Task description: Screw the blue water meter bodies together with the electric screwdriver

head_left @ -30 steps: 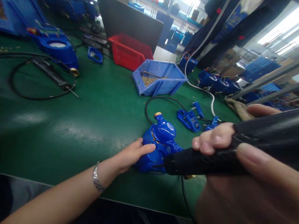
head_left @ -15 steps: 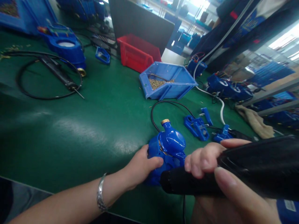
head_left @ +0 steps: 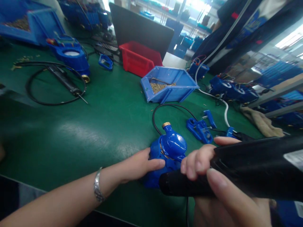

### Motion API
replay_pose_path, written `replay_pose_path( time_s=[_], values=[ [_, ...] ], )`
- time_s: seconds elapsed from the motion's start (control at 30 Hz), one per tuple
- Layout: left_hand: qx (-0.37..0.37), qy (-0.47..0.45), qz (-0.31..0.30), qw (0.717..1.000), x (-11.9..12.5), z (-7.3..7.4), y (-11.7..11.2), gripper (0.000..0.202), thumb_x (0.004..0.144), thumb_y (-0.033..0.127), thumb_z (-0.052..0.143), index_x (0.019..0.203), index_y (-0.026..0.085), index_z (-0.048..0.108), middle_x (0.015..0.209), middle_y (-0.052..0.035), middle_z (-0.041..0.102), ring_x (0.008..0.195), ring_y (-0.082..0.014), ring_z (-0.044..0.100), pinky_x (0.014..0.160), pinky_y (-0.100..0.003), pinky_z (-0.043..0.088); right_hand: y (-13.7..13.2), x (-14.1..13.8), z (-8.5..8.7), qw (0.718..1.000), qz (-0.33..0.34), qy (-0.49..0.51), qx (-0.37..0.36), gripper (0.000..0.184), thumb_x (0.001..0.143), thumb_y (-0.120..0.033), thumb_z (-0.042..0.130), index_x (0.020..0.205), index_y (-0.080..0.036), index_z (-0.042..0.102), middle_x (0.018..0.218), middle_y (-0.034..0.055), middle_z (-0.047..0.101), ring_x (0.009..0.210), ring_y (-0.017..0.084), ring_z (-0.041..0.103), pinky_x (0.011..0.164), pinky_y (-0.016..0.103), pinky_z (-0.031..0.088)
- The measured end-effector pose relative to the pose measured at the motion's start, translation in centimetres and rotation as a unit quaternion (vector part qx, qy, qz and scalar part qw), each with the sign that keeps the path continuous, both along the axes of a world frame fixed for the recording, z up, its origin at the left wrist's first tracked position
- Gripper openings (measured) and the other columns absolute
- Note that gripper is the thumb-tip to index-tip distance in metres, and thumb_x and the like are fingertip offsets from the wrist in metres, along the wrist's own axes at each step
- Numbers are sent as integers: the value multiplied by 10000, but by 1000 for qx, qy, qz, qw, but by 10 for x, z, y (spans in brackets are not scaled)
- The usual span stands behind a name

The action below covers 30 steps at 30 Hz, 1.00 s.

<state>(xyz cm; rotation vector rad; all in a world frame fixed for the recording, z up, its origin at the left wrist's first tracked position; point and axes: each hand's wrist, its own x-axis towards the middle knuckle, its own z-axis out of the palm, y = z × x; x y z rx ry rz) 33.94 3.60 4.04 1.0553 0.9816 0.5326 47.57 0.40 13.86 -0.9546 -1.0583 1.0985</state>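
Note:
A blue water-meter body [head_left: 168, 150] with a brass threaded end lies on the green table mat [head_left: 78, 132]. My left hand [head_left: 138, 165], with a silver bracelet on the wrist, is wrapped around its left side. My right hand [head_left: 213, 186] grips a black electric screwdriver [head_left: 236, 170] close to the camera, its tip end pointing left at the meter's near side. The tool hides the meter's lower right part.
A blue bin [head_left: 167, 85] of small brass screws sits behind the meter, and a red bin [head_left: 139, 58] farther back. Loose blue plastic parts [head_left: 200, 127] lie to the right. Another screwdriver [head_left: 65, 80] with coiled cable and a second meter [head_left: 72, 56] lie at left.
The view has shifted slightly. My right hand with the screwdriver moved lower and leftward toward the meter. My left hand kept its hold on the meter.

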Motion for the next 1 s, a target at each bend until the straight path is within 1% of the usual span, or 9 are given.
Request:
replay_pose_path(
  time_s=[0.03,0.1,0.23,0.3,0.5,0.6,0.7,0.87,1.0],
  values=[
    [65,88,-38,993,-7,0,12,442,750,515,552,947,138,673,862,-96,718,812,-253,659,723,-327,493,0,0,0,1000,6,3,6,287,793,-203,615,1056,-233,504,662,-26,559,583,124,549,583,292,490],
    [133,198,-20,971,-20,-2,45,428,753,516,565,788,111,700,703,-100,697,754,-270,649,721,-355,478,1,-1,1,1000,17,5,12,302,788,-192,609,1067,-234,499,670,-24,569,588,131,557,585,304,492],
    [230,325,69,915,-24,-11,117,291,854,340,514,985,120,653,1113,-136,632,1090,-271,539,965,-422,366,0,-3,4,1000,6,16,-3,312,776,-161,595,1063,-238,501,676,-27,580,591,130,561,587,301,484],
    [252,367,78,892,-14,-18,144,264,871,332,519,1018,137,621,1158,-108,599,1120,-246,519,982,-460,369,0,-3,3,1000,5,16,-5,309,774,-162,598,1059,-238,504,670,-30,582,585,126,561,584,294,481],
    [257,434,63,861,11,-30,174,267,860,326,562,1066,157,584,1128,-80,589,1023,-218,571,882,-435,472,3,1,-1,1000,23,3,21,310,777,-175,609,1062,-240,505,672,-28,596,579,133,578,569,298,506],
    [259,431,71,861,9,-27,171,273,863,326,557,1068,146,581,1128,-87,588,1022,-218,571,883,-436,472,2,3,0,1000,20,-1,17,319,768,-171,611,1062,-234,506,674,-23,595,584,139,576,571,305,506],
    [261,401,78,874,2,-16,152,216,855,292,567,988,128,613,1059,-85,623,989,-208,586,877,-419,469,1,4,5,999,36,1,9,324,755,-154,608,1053,-231,507,679,-17,594,599,145,572,584,318,503],
    [226,284,41,931,-7,18,83,152,751,166,591,836,115,706,672,-30,678,624,-162,629,619,-269,483,2,6,16,999,41,30,15,324,745,-129,598,1045,-226,520,676,-13,582,605,140,560,594,313,495],
    [229,180,-5,957,-3,37,37,132,716,159,602,740,167,732,675,-9,688,656,-169,631,623,-252,469,4,12,27,999,33,28,26,315,722,-153,596,1024,-212,529,646,-9,569,582,140,551,571,306,495]
  ],
)
